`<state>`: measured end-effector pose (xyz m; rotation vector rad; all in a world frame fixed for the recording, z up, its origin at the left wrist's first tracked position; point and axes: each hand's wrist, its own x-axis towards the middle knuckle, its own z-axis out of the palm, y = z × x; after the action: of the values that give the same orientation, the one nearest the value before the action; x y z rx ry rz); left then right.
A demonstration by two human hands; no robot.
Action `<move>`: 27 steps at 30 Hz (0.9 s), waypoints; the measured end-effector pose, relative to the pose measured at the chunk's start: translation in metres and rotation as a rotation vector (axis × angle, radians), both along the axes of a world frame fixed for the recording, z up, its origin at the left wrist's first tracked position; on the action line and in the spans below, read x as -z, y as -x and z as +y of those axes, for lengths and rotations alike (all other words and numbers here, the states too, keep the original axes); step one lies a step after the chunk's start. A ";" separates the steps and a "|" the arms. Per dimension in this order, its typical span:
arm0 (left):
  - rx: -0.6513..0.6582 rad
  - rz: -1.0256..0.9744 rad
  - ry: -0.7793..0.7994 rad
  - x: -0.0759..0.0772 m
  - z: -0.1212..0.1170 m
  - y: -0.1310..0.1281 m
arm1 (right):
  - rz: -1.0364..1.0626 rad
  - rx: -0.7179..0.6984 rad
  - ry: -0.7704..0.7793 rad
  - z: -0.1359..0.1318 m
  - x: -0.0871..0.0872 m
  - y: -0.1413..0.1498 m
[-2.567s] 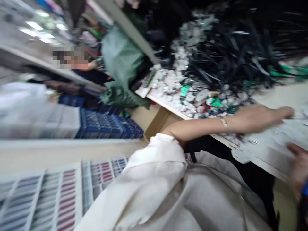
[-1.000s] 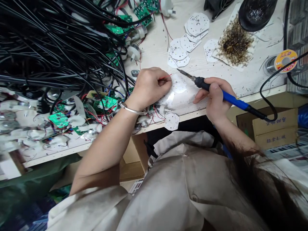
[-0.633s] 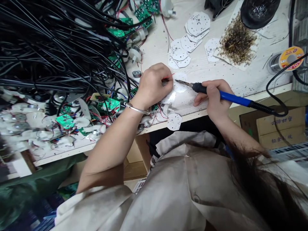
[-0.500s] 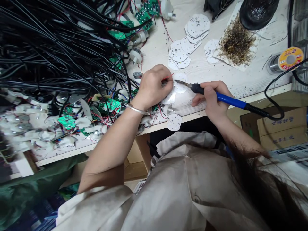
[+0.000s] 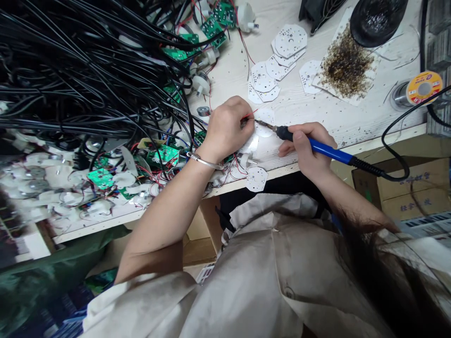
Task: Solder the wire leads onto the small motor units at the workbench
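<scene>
My right hand (image 5: 312,145) is closed round the blue handle of a soldering iron (image 5: 329,149), whose dark tip points left. That tip reaches the fingertips of my left hand (image 5: 230,124). The left fingers are pinched on a thin red wire (image 5: 252,113), its end poking out above them. Below the tip lies a white octagonal circuit board (image 5: 264,123), partly hidden by hand and iron. Another white board (image 5: 256,179) overhangs the table's front edge, beside a white motor (image 5: 246,160) with red wires.
Black cables (image 5: 105,70) and green circuit boards (image 5: 167,154) crowd the left. White boards (image 5: 291,40) lie stacked at the back. To the right are a residue-covered sheet (image 5: 347,65), a black dish (image 5: 377,21) and a solder spool (image 5: 424,88). The iron's cord (image 5: 398,124) loops at right.
The soldering iron has shifted slightly left with my right hand, bringing its tip to my left fingertips. My left hand stays nearly in place, still pinching.
</scene>
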<state>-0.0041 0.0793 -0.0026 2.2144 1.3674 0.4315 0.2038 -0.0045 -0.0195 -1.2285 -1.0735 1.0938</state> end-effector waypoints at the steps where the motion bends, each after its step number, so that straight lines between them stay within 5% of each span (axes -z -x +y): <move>1: 0.000 0.001 0.001 0.000 0.000 0.000 | -0.007 0.001 -0.006 0.000 0.001 0.000; 14: -0.017 0.013 -0.023 0.002 -0.002 -0.001 | -0.074 -0.011 -0.021 0.000 -0.005 0.001; 21: -0.007 0.007 -0.038 0.002 0.000 -0.001 | -0.049 0.243 -0.147 -0.005 -0.003 -0.006; 27: 0.046 -0.013 -0.164 0.004 0.003 0.003 | -0.144 0.537 -0.386 0.017 0.004 -0.058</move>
<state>-0.0072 0.0825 -0.0068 2.3653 1.3134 0.5590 0.2617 0.0120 -0.0237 -1.1925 -0.9282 0.3715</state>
